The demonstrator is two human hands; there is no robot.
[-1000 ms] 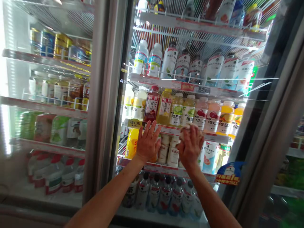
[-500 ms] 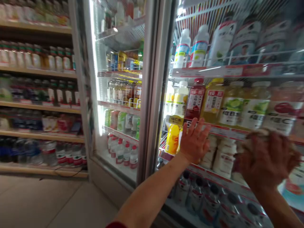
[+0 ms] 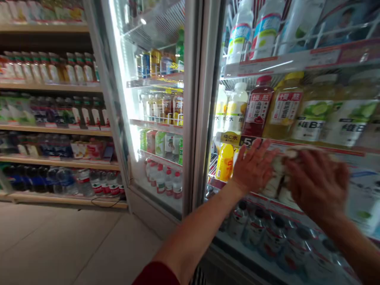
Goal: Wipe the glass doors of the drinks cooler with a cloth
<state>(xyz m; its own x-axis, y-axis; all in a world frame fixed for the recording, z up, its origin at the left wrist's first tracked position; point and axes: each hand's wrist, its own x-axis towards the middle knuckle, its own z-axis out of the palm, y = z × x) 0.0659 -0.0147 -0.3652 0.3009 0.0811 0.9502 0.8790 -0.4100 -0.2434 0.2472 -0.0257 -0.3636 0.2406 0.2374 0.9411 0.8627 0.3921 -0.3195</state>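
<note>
My left hand (image 3: pixel 252 168) lies on the glass door of a drinks cooler with its fingers spread, in front of the shelf edge by the price tag (image 3: pixel 248 141). To its right, my right hand (image 3: pixel 319 184) presses a crumpled pale cloth (image 3: pixel 292 153) against the same glass. Most of the cloth is hidden under the palm and blurred fingers. Behind the glass, just above the hands, stand a red drink bottle (image 3: pixel 257 107), a yellow drink bottle (image 3: pixel 285 105) and a bottle with a lime label (image 3: pixel 315 113).
The metal door frame (image 3: pixel 204 99) runs upright left of my hands. Beyond it is another lit cooler section with bottles (image 3: pixel 169 183) and cans. Wooden shelves (image 3: pixel 56 128) of drinks stand at the far left, above a tiled floor (image 3: pixel 59 241). A thin black cable (image 3: pixel 105 205) hangs at the bottom shelf.
My right hand has slid left along the glass with the cloth, closer to my left hand. The left hand stays at about the same place on the door. The view has shifted.
</note>
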